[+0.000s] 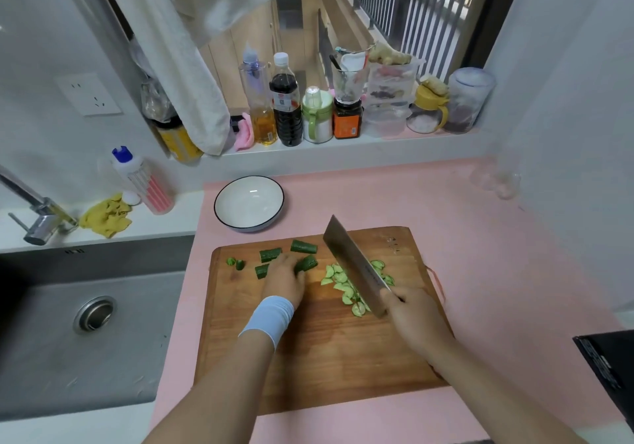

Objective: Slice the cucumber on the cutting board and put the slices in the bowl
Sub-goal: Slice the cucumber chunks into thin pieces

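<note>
Cucumber piece (306, 264): sits apparently pinched under fingers (291, 261) of left hand (284, 280), long axis slanting toward knife (356, 268) just right, gripped in right hand (415, 313).

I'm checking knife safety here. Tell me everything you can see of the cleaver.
The cleaver has a broad rectangular blade, grey metal by its look, with faint markings on its side. The right hand grips its handle, which is mostly hidden. The blade is tilted, far corner raised above the cutting board, near end down among the pale cucumber slices. Whether its edge touches the board cannot be told. The left hand, holding a cucumber chunk, is apart from it.
</note>
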A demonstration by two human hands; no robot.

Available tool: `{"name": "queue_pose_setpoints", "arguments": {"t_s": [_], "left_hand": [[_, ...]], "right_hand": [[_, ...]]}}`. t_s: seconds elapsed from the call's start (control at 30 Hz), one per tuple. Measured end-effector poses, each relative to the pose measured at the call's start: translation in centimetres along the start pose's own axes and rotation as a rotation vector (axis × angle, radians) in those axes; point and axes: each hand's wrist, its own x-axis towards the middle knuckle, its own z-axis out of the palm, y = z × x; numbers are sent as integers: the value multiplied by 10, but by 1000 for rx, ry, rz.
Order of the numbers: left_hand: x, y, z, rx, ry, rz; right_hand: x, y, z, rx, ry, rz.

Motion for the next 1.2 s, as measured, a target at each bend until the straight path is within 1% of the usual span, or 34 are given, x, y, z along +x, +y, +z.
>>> {"name": "queue_pose_setpoints", "arguments": {"t_s": [0.07, 0.17, 0.3, 0.4, 0.47, 0.57, 0.73, 0.93, 1.07, 1.2], "left_hand": [[8, -2, 7, 81, -81, 25], [14, -4, 10, 127, -86, -3], [7, -6, 3, 56, -46, -85], [-12, -16, -5, -2, -66, -111], [-30, -26, -9, -37, -70, -80], [-58, -42, -10, -64, -67, 11], [-89, -62, -1, -51, 24, 132], [-91, -60, 14, -36, 199, 254], [-90, -59, 20, -65, 217, 282], [-89, -63, 22, -90, 232, 315]], "right_hand": [[4, -2, 0, 51, -9, 5], [7, -8, 3, 75, -39, -1], [3, -18, 10, 4, -96, -51], [-2, -24, 19, -17, -121, -73], [-6, -28, 28, -40, -132, -102], [-11, -30, 42, -141, -158, -150], [-24, -32, 60, -303, -135, -201], [-38, -28, 73, -486, -101, -294], [-46, -25, 75, -578, -58, -337], [-53, -21, 75, -615, -81, -345]]}}
